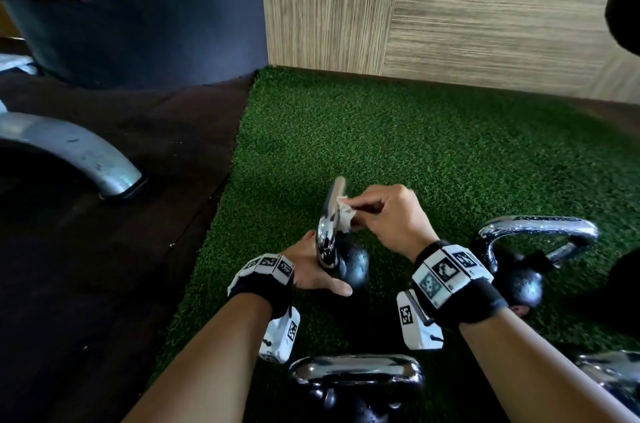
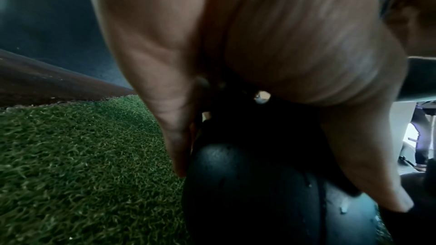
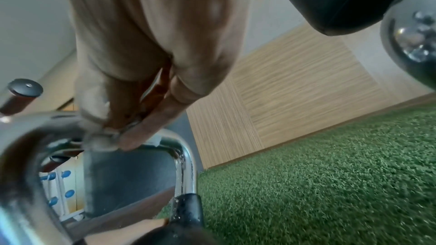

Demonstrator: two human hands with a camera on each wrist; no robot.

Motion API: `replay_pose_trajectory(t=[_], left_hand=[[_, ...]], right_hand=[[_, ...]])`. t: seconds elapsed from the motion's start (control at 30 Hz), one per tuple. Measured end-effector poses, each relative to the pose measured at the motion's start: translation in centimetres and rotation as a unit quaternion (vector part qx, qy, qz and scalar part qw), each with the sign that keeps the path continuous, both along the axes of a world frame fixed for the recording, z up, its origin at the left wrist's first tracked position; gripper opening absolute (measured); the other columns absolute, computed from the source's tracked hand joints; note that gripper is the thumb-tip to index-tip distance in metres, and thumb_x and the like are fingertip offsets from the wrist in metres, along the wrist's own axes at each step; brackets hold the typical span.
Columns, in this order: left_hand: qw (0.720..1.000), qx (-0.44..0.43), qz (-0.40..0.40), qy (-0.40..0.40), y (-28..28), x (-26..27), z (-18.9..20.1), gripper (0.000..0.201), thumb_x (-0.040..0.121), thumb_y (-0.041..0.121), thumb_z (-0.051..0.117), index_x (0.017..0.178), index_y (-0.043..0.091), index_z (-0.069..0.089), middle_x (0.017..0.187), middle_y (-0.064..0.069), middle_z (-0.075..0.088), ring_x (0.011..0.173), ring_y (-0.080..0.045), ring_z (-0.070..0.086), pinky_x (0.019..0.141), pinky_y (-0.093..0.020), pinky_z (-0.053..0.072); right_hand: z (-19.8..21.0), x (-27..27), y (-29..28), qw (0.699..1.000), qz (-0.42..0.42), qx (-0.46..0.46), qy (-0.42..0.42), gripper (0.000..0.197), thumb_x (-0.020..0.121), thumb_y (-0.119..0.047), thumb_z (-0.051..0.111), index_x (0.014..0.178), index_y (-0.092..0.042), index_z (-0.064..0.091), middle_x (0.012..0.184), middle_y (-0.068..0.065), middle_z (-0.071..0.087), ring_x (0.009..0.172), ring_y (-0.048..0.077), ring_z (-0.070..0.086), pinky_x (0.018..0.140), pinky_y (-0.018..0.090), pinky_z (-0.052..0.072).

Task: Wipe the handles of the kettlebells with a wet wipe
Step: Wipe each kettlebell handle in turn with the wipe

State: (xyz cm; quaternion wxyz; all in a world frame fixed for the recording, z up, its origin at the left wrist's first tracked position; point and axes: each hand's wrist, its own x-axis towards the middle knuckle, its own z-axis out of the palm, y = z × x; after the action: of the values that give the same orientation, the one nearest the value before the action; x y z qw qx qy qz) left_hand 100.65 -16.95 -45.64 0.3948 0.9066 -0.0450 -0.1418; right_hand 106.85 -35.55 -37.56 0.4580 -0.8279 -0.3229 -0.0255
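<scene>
A small kettlebell with a black ball point(image 1: 355, 266) and a chrome handle point(image 1: 329, 225) stands on the green turf in the middle of the head view. My left hand point(image 1: 313, 270) grips it low, with fingers point(image 2: 175, 137) on one side of the ball point(image 2: 254, 193) and the thumb on the other. My right hand point(image 1: 374, 214) pinches a crumpled white wet wipe point(image 1: 344, 216) and presses it against the handle's upper part. In the right wrist view the wipe point(image 3: 101, 137) sits on the top bar of the handle point(image 3: 185, 159).
Three more chrome-handled kettlebells stand on the turf point(image 1: 415, 145): one at the right point(image 1: 519, 249), one near the bottom edge point(image 1: 356, 374), one at the bottom right corner point(image 1: 613, 377). A wood-panel wall point(image 1: 467, 7) backs the turf. A curved metal leg point(image 1: 86, 152) rests on dark flooring at the left.
</scene>
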Motion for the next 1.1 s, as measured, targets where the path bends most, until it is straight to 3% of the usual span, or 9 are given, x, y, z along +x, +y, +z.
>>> replay_pose_trajectory(t=[0.1, 0.23, 0.4, 0.5, 0.63, 0.77, 0.93, 1.0, 1.1], left_hand=[[1.0, -0.006, 0.009, 0.0, 0.0, 0.0, 0.3, 0.086, 0.068, 0.039, 0.094, 0.143, 0.026, 0.053, 0.146, 0.0, 0.054, 0.139, -0.019, 0.047, 0.119, -0.044, 0.039], [1.0, -0.009, 0.0, -0.006, -0.1, 0.5, 0.4, 0.074, 0.069, 0.035, 0.093, 0.135, 0.024, 0.061, 0.135, 0.004, 0.063, 0.13, -0.014, 0.055, 0.114, -0.036, 0.044], [0.998, -0.056, 0.003, -0.011, 0.3, 0.5, 0.0, 0.053, 0.076, 0.02, 0.091, 0.111, 0.04, 0.058, 0.104, 0.048, 0.062, 0.102, 0.036, 0.047, 0.082, 0.009, 0.035], [0.997, -0.067, -0.002, -0.025, 0.4, 0.4, 0.1, 0.068, 0.077, 0.024, 0.091, 0.13, 0.037, 0.05, 0.113, 0.041, 0.054, 0.101, 0.044, 0.036, 0.081, 0.014, 0.027], [0.997, -0.067, -0.031, -0.013, 0.7, 0.1, 0.5, 0.058, 0.077, 0.02, 0.09, 0.117, 0.045, 0.056, 0.106, 0.049, 0.055, 0.102, 0.034, 0.047, 0.086, 0.006, 0.035], [0.998, -0.049, -0.048, -0.01, 0.4, 0.2, 0.7, 0.024, 0.078, 0.023, 0.089, 0.087, 0.025, 0.067, 0.096, 0.009, 0.065, 0.09, -0.002, 0.06, 0.09, -0.033, 0.051], [0.994, -0.083, -0.059, -0.039, 0.3, 0.0, 1.1, 0.053, 0.073, 0.024, 0.091, 0.117, 0.011, 0.064, 0.118, 0.017, 0.068, 0.112, 0.008, 0.059, 0.101, -0.019, 0.043], [0.994, -0.074, -0.058, -0.052, 0.1, 0.0, 1.1, 0.079, 0.076, 0.014, 0.091, 0.145, 0.014, 0.052, 0.143, 0.006, 0.059, 0.135, -0.006, 0.05, 0.116, -0.022, 0.036], [0.997, -0.066, -0.044, -0.024, 0.2, -0.2, 1.2, 0.08, 0.075, 0.015, 0.091, 0.145, 0.018, 0.053, 0.145, 0.002, 0.058, 0.133, -0.007, 0.05, 0.115, -0.019, 0.039]], right_hand=[[0.6, 0.0, 0.4, 0.992, 0.013, 0.03, 0.123, 0.019, 0.076, -0.013, 0.085, 0.095, -0.017, 0.082, 0.088, 0.001, 0.079, 0.079, 0.024, 0.076, 0.079, 0.048, 0.062], [1.0, -0.3, 0.5, 0.983, 0.009, 0.071, 0.172, 0.016, 0.075, -0.012, 0.086, 0.091, -0.013, 0.082, 0.086, 0.005, 0.079, 0.081, 0.027, 0.077, 0.083, 0.048, 0.061], [1.2, -2.3, 0.8, 0.956, 0.087, 0.084, 0.267, 0.025, 0.071, -0.008, 0.087, 0.086, 0.003, 0.07, 0.079, 0.019, 0.076, 0.069, 0.031, 0.075, 0.069, 0.04, 0.065], [1.8, -2.3, 1.2, 0.96, 0.083, 0.058, 0.26, 0.022, 0.073, -0.003, 0.085, 0.086, 0.005, 0.069, 0.079, 0.021, 0.076, 0.074, 0.037, 0.075, 0.072, 0.044, 0.064], [1.3, -2.5, 1.2, 0.97, 0.096, -0.012, 0.223, 0.017, 0.074, 0.003, 0.084, 0.086, 0.005, 0.071, 0.079, 0.016, 0.077, 0.072, 0.031, 0.076, 0.07, 0.04, 0.064], [-0.7, -2.7, 1.2, 0.985, 0.067, -0.126, 0.099, 0.011, 0.071, -0.009, 0.086, 0.076, -0.013, 0.077, 0.074, -0.001, 0.076, 0.067, 0.007, 0.071, 0.067, 0.026, 0.06], [-1.8, -1.7, 0.9, 0.987, 0.059, -0.117, 0.091, 0.023, 0.078, -0.005, 0.076, 0.09, -0.025, 0.081, 0.08, -0.012, 0.075, 0.072, 0.001, 0.07, 0.062, 0.015, 0.053], [-1.8, -1.2, 1.1, 0.979, 0.078, -0.16, 0.099, 0.035, 0.082, 0.001, 0.063, 0.096, -0.026, 0.08, 0.09, -0.008, 0.076, 0.081, 0.01, 0.072, 0.068, 0.029, 0.058], [-1.6, -0.8, 1.5, 0.963, 0.126, -0.178, 0.162, 0.037, 0.083, 0.008, 0.054, 0.094, -0.017, 0.079, 0.096, 0.012, 0.076, 0.091, 0.034, 0.072, 0.08, 0.05, 0.059]])
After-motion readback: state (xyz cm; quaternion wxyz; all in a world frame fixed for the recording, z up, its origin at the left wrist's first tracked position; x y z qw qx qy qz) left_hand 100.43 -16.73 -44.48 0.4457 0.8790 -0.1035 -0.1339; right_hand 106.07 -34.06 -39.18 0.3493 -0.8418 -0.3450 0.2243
